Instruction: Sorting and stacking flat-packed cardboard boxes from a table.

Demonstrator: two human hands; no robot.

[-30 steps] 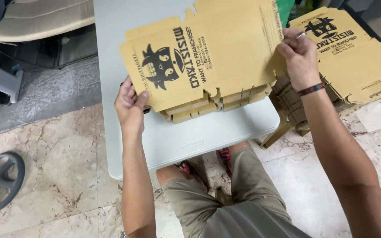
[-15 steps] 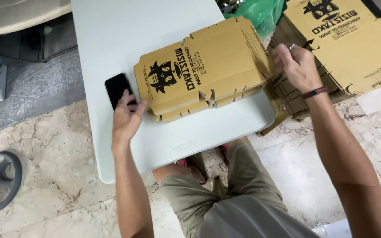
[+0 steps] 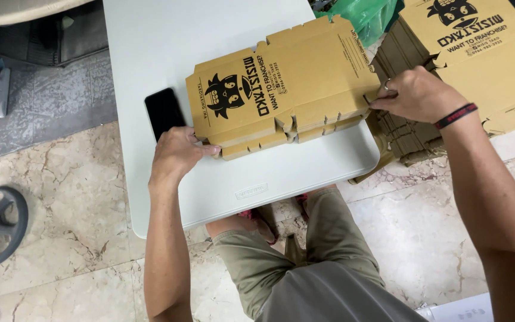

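Both hands grip a flat cardboard box (image 3: pixel 284 89) by its ends. Left hand (image 3: pixel 177 156) sits at the box's seven o'clock corner, fingers pressed together against the lower left edge, thumb side toward the phone. Right hand (image 3: pixel 417 94) pinches the box's three o'clock edge between thumb and curled fingers; a ring shows on one finger and a dark wristband (image 3: pixel 455 115) circles the wrist. Between the two hands the box lies flat on the white table (image 3: pixel 168 42), printed side up, its notched flaps toward six o'clock. A black phone (image 3: pixel 164 111) lies just beside the left hand, at its twelve o'clock. More flat boxes (image 3: pixel 484 48) are stacked past the table's right edge, with a green bag (image 3: pixel 368 13) at one o'clock.
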